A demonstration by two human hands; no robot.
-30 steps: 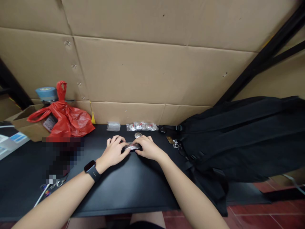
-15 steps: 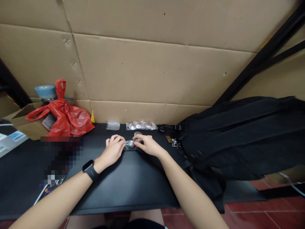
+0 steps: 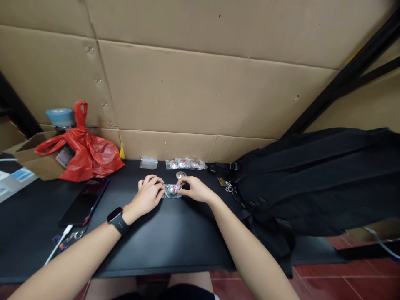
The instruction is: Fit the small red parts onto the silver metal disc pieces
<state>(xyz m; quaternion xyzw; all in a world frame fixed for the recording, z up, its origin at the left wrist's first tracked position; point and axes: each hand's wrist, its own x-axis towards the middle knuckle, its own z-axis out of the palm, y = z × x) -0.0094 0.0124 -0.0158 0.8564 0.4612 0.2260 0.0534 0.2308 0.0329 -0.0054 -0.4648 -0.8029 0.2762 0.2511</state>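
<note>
A small clear plastic packet [image 3: 171, 191] holding a round silvery metal disc with a red mark lies flat on the black table surface [image 3: 168, 237]. The fingers of my left hand [image 3: 148, 195] are closed on its left end, and my right hand [image 3: 196, 190] pinches the right end between thumb and fingers. Just beyond the packet sits a loose round metal disc [image 3: 180, 175], close to my right fingertips. Farther back, several similar bagged discs [image 3: 186, 164] lie in an overlapping row. To their left are flat clear plastic bags [image 3: 148, 162].
On the left are a red plastic bag [image 3: 93, 154], a cardboard box [image 3: 40, 164] with a blue-lidded jar [image 3: 61, 118], and a phone [image 3: 84, 203] with a white cable. A black backpack [image 3: 318, 183] and key rings [image 3: 229, 188] lie right. Cardboard panels [image 3: 187, 91] stand behind.
My right fingers have shifted slightly on the packet's right end, so more of the bagged disc and the loose disc shows. The view has moved a little.
</note>
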